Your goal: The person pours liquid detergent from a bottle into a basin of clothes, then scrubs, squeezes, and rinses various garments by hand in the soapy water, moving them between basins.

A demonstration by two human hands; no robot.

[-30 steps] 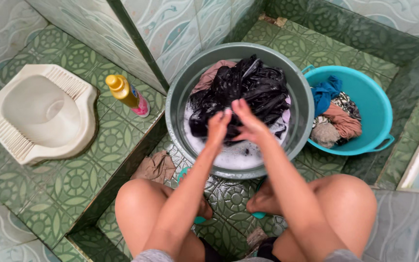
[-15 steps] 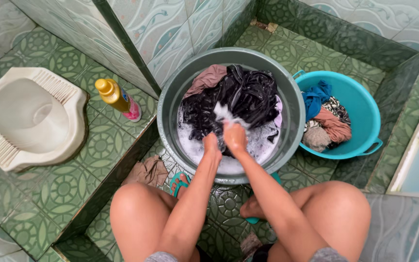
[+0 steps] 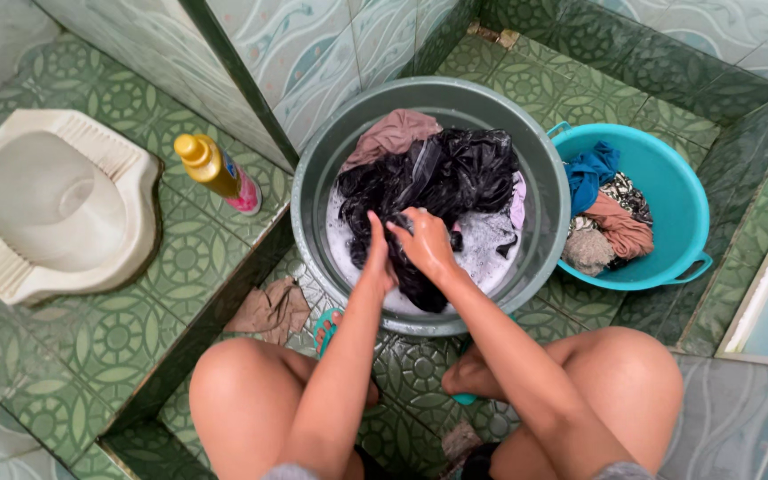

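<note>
A large grey-green basin (image 3: 313, 191) stands on the tiled floor before me, full of soapy water and wet clothes. A black garment (image 3: 455, 173) fills most of it, with a brownish-pink cloth (image 3: 393, 133) at the back rim. My left hand (image 3: 377, 258) and my right hand (image 3: 424, 242) are both closed on a fold of the black garment near the front of the basin, pressed close together above the foam.
A teal basin (image 3: 677, 196) with several bunched clothes sits to the right. A yellow bottle with a pink base (image 3: 217, 172) stands to the left, beyond it a cream squat toilet (image 3: 51, 204). A brown rag (image 3: 270, 311) lies on the step by my knee.
My hands dipped the black garment into the foam half a second ago and now hold it slightly higher and nearer me. The view shifted a little.
</note>
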